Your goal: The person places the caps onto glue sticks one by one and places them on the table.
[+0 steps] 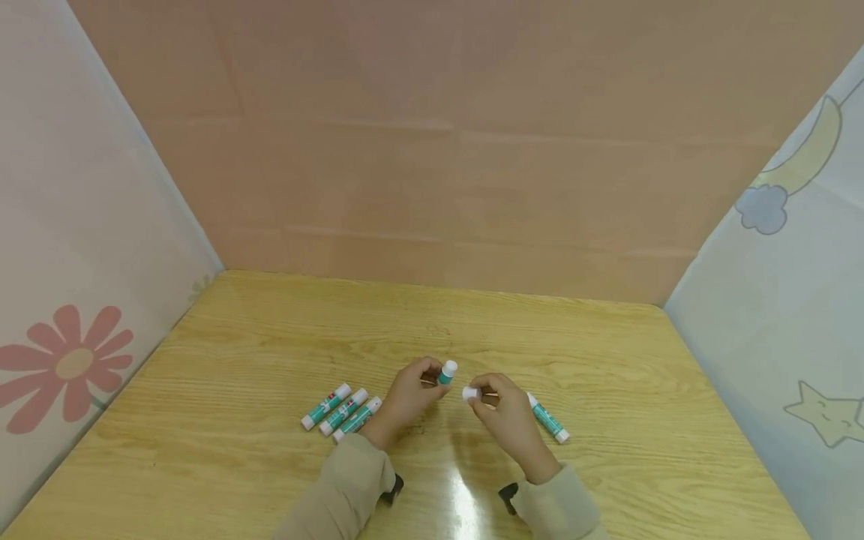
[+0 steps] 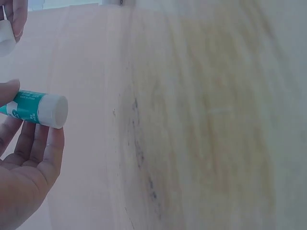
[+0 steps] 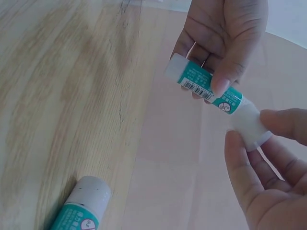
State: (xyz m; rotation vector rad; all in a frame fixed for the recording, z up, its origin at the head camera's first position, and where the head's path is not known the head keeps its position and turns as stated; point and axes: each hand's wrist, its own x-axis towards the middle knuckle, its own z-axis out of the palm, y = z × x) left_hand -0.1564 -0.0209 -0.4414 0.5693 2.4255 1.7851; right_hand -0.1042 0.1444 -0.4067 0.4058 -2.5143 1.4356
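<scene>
In the head view my left hand (image 1: 409, 390) pinches a green-and-white glue stick (image 1: 446, 374) between thumb and fingers, tilted above the table. A short gap to its right, my right hand (image 1: 502, 411) holds a white cap (image 1: 470, 393) in its fingertips. Seen from the right wrist, the barcode side of the glue stick (image 3: 199, 85) faces out and the cap (image 3: 250, 125) overlaps its lower end. From the left wrist, the glue stick's white end (image 2: 53, 110) points right, and the cap (image 2: 5, 37) appears at the upper left, apart from it.
Three glue sticks (image 1: 342, 411) lie side by side at the left, beside my left wrist. Another glue stick (image 1: 549, 418) lies right of my right hand. The wooden table (image 1: 270, 322) meets a plain back panel (image 1: 445, 187), with patterned panels at both sides.
</scene>
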